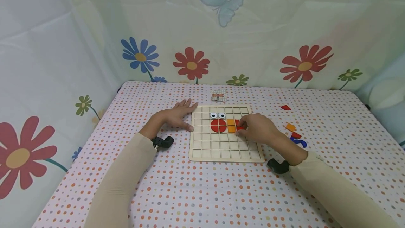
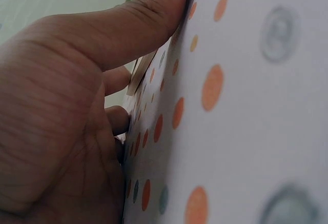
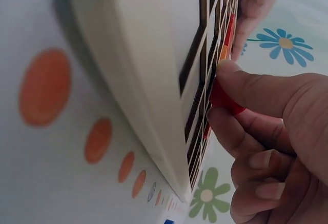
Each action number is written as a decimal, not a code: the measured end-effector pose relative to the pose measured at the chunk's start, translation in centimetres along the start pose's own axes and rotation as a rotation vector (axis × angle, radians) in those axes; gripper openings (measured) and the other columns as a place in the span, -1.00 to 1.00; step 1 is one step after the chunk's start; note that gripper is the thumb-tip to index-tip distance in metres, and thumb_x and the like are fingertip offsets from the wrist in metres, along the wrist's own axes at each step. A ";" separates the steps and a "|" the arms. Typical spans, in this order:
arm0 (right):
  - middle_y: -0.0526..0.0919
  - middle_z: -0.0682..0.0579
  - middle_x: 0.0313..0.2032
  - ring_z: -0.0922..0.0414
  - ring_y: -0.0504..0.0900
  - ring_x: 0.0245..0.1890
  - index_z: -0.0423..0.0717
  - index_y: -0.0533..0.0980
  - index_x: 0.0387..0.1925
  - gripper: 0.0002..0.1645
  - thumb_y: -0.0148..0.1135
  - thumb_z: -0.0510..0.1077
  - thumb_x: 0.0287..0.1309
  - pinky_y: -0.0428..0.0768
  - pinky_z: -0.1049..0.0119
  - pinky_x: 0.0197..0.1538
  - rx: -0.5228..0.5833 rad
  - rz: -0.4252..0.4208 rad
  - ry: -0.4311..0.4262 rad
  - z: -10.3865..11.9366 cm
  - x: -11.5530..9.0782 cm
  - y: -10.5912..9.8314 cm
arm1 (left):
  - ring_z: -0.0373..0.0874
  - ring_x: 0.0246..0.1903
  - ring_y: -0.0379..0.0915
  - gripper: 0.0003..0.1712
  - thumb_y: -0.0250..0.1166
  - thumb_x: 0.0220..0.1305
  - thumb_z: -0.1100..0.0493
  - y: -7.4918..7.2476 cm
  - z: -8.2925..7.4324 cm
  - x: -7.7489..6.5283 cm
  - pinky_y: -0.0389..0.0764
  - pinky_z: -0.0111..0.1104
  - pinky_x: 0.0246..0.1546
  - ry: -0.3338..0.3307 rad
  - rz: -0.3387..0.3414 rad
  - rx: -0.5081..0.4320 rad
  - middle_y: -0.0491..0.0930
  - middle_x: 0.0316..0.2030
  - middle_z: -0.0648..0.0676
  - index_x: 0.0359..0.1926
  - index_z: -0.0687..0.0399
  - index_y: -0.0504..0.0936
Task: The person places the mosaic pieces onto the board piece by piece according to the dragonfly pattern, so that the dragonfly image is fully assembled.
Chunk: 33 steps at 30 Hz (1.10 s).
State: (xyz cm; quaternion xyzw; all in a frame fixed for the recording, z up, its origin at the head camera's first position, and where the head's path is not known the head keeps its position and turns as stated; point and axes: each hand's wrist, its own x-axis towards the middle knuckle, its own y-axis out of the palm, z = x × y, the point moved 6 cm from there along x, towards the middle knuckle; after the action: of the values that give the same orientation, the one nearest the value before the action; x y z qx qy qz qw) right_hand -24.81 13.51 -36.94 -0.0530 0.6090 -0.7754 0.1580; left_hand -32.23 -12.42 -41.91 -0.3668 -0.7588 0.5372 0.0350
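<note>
A wooden grid board (image 1: 218, 154) lies on the dotted tablecloth. Quarter-round red tiles form a red circle (image 1: 218, 125) on it, below two googly-eye tiles (image 1: 217, 115). Orange square tiles (image 1: 231, 126) sit to the circle's right. My left hand (image 1: 178, 115) rests at the board's left edge, fingers spread, thumb and a fingertip at the rim. Over the right part of the grid, my right hand (image 1: 259, 128) pinches a red tile (image 3: 223, 98) between thumb and forefinger, close against the grid. Another red tile (image 3: 206, 130) shows just below those fingertips in the right wrist view.
A small picture card (image 1: 218, 95) with a grid pattern lies behind the board. Right of the board are a loose red tile (image 1: 286, 107), an orange tile (image 1: 290, 127), another red piece (image 1: 296, 135) and blue pieces (image 1: 299, 142). A flowered curtain (image 1: 253, 38) hangs behind the table.
</note>
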 end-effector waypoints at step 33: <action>0.71 0.02 -0.37 0.15 0.56 -0.42 -0.18 0.67 -0.19 -0.73 0.40 -0.08 0.14 0.54 0.28 -0.32 0.019 -0.009 0.019 0.0 -0.5 -0.2 | 0.03 0.55 -0.70 0.24 0.34 0.17 -0.29 -0.1 -0.2 -0.1 -0.49 -0.03 0.54 -0.005 0.003 0.004 -0.52 0.57 0.11 0.58 -0.19 -0.32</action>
State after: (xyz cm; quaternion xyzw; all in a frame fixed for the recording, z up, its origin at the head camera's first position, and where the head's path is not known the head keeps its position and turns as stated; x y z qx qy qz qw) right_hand -24.42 13.70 -36.66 -0.0467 0.6027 -0.7824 0.1493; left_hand -32.11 -12.34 -41.70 -0.3664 -0.7573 0.5397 0.0333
